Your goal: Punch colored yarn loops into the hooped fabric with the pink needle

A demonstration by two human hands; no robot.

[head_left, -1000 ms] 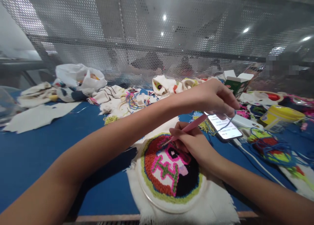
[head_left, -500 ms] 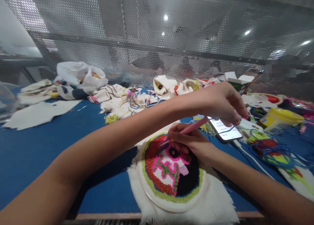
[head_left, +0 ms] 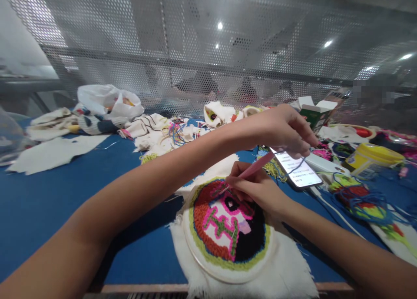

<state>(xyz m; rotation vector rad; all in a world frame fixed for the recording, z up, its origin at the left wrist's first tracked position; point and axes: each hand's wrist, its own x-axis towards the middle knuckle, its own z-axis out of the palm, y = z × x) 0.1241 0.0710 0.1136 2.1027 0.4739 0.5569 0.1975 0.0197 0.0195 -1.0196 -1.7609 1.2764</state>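
A pink-handled punch needle (head_left: 256, 166) sits in the grip of my right hand (head_left: 252, 186). Its metal tip slants down to the upper part of a round embroidery piece (head_left: 215, 240), worked in red, black, pink, green and yellow-green loops on white cloth stretched in a hoop (head_left: 199, 267). Reaching across above it, my left hand (head_left: 286, 131) is bent downward beyond the needle's back end, fingers closed on blue yarn (head_left: 295, 168). This strand loops over the phone beneath and runs to the handle. My left fingertips are partly hidden.
A lit phone (head_left: 301, 173) with a white cable lies right of the hoop. Further right are a yellow tub (head_left: 373, 157) and tangled yarn (head_left: 361, 199). Cloth scraps, a white plastic bag (head_left: 109, 100) and a green box (head_left: 316, 114) line the back, before a perforated metal screen (head_left: 202, 60).
My left hand has shifted slightly left and toward the needle's back end, with the blue strand moving along. The needle tip has moved a little right across the hoop.
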